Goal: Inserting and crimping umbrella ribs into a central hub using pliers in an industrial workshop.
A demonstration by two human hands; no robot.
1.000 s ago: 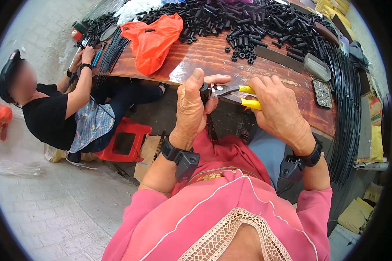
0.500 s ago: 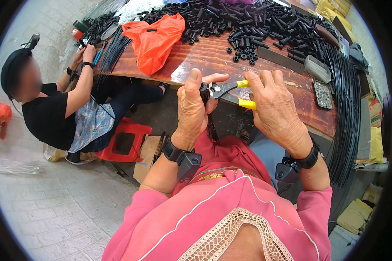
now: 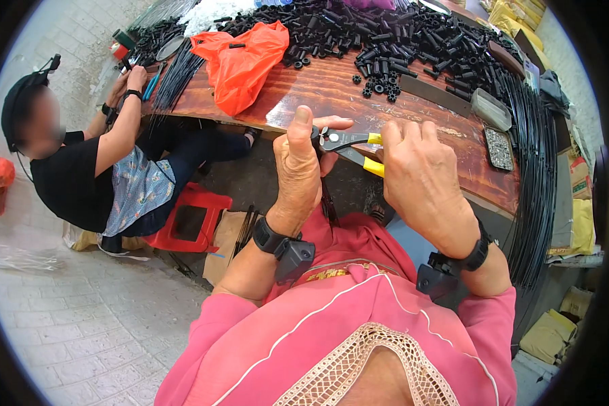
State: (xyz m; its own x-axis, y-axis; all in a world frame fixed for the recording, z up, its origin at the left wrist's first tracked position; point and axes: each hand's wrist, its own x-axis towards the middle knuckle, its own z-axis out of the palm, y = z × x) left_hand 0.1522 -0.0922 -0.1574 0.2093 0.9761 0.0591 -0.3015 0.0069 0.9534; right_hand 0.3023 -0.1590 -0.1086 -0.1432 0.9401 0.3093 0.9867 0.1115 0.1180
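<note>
My left hand (image 3: 296, 166) is closed round a small black tubular part (image 3: 315, 138), thumb up and forefinger stretched out behind it. Against that part lie the jaws of pliers (image 3: 333, 140) with yellow handles. My right hand (image 3: 423, 169) grips those handles, its knuckles up and its palm hidden. Whether the jaws bite on the part or on something thin in it is too small to tell. Both hands are raised just off the near edge of the wooden table (image 3: 291, 101). Something dark and thin hangs below my left hand, above my lap.
Black tubular parts (image 3: 413, 40) are heaped along the table's far side. An orange plastic bag (image 3: 247, 68), a tray of small metal pieces (image 3: 499, 149), a clear box (image 3: 490, 108) and black rods (image 3: 531, 189) lie around. A co-worker (image 3: 74, 162) sits at left, near a red stool (image 3: 189, 216).
My right hand has shifted slightly left, and its fingers have closed further over the yellow handles, which sit closer together. My left hand has hardly moved.
</note>
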